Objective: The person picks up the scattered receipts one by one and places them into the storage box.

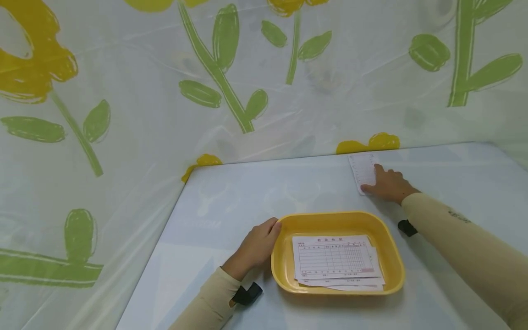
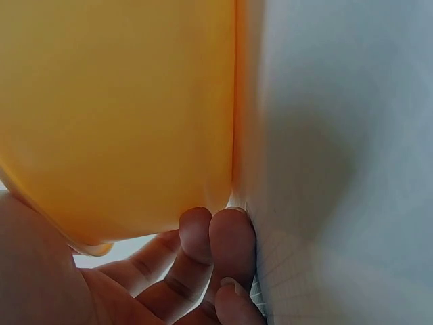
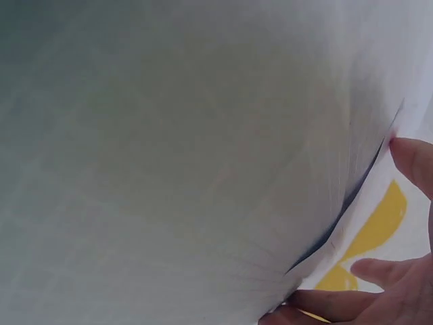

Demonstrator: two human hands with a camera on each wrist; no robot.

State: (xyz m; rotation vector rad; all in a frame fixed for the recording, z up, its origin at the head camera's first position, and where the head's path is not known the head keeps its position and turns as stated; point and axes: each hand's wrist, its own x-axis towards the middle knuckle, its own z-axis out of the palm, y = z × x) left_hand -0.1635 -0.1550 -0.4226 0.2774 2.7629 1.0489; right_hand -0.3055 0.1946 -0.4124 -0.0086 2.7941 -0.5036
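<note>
A yellow plastic tray [image 1: 338, 299] stands on the table with several printed receipt forms [image 1: 336, 256] stacked inside. My left hand [image 1: 256, 245] grips its left side, the thumb at the rim. In the left wrist view, curled fingers [image 2: 232, 247] lie against the low outer wall of the tray [image 2: 128, 115], close over the tabletop. Beyond the tray, my right hand [image 1: 389, 184] touches a printed paper slip [image 1: 361, 173] at its right side, thumb and fingers spread apart. The right wrist view shows fingertips [image 3: 406, 159] at a paper edge [image 3: 348, 220] that bows up over a dark gap.
The pale table [image 1: 231, 197] ends at the back and left against a hanging white sheet [image 1: 140, 91] with yellow flowers and green leaves. Black straps [image 1: 247, 293] sit at both wrists. The slip lies near the table's back edge.
</note>
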